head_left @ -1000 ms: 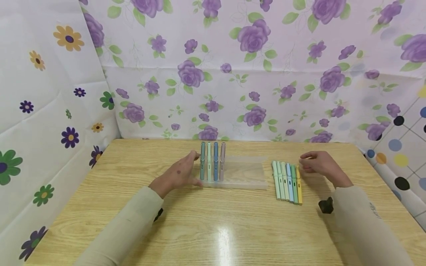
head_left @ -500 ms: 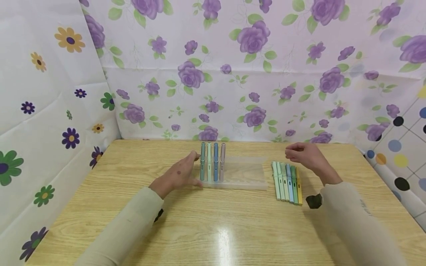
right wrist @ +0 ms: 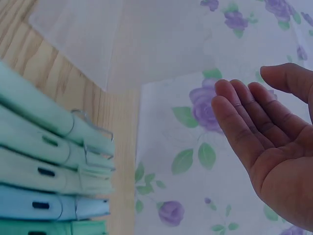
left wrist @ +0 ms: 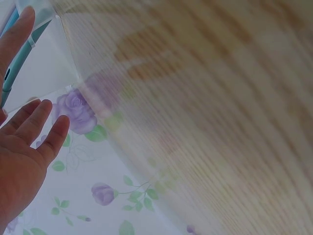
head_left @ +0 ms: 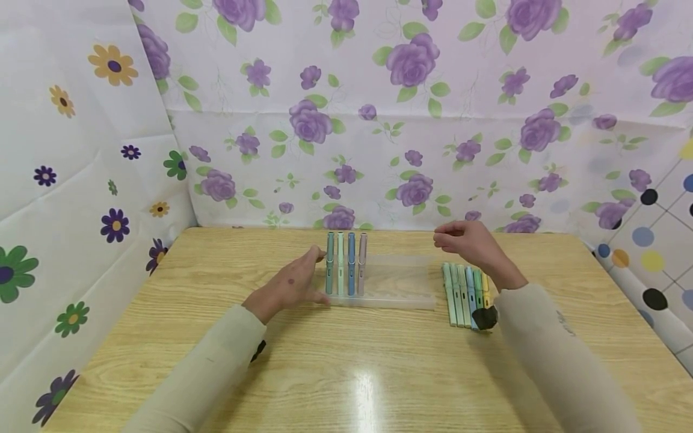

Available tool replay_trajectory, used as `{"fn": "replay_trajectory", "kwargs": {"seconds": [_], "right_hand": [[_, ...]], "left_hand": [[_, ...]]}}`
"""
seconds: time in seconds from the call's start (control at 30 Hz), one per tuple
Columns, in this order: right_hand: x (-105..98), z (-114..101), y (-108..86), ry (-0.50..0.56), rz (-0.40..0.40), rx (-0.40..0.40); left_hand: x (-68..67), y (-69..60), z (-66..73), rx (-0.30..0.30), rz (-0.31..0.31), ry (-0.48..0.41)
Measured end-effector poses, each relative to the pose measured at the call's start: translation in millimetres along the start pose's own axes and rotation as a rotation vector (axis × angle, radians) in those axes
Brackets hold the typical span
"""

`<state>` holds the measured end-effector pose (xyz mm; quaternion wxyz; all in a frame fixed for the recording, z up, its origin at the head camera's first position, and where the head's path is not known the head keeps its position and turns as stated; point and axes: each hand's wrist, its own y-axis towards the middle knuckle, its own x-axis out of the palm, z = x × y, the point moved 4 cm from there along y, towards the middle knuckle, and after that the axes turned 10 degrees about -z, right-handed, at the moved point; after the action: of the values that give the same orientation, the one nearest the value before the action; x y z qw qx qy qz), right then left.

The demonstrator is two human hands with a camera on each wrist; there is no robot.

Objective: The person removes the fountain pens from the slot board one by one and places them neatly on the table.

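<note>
- Step in hand, my read: left grip point(head_left: 292, 282) steadies the clear rack point(head_left: 395, 302), right grip point(head_left: 472, 243) works free above the counter point(head_left: 325, 373)
- To do it well: light pressure from the left, rack looks thin and easily slid; a hard squeeze could shift the four rack pens point(head_left: 351, 264)
- Right side: best to carry the wrist high, since the black wrist piece point(head_left: 484, 317) overlaps the near ends of the loose pens point(head_left: 458, 300) from here and could snag the row
- Any pen handled: pinch it singly near the cap, neighbours lie tight alongside
- Left grip state: fingers spread, thumb by the front edge, fingers about the left end, not closed round it
- Right grip state: fingers extended together, thumb apart, slight gap, nothing held
- Loose pens: six side by side on the counter, right of the rack, caps toward the wall; right grip is just beyond those caps, touching none
- Rack pens: side by side in the rack's left part, just beside left grip; rack's right end is near right grip, apart
</note>
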<state>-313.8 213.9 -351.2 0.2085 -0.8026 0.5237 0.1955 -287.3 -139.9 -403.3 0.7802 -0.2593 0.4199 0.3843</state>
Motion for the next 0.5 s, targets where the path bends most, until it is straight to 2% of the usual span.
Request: {"fn": "replay_trajectory", "kwargs": {"seconds": [0.5], "right_hand": [[21.8, -20.5, 15.3, 0.031, -0.026, -0.062]], "left_hand": [[-0.1, 0.5, 0.9, -0.003, 0.007, -0.01]]}}
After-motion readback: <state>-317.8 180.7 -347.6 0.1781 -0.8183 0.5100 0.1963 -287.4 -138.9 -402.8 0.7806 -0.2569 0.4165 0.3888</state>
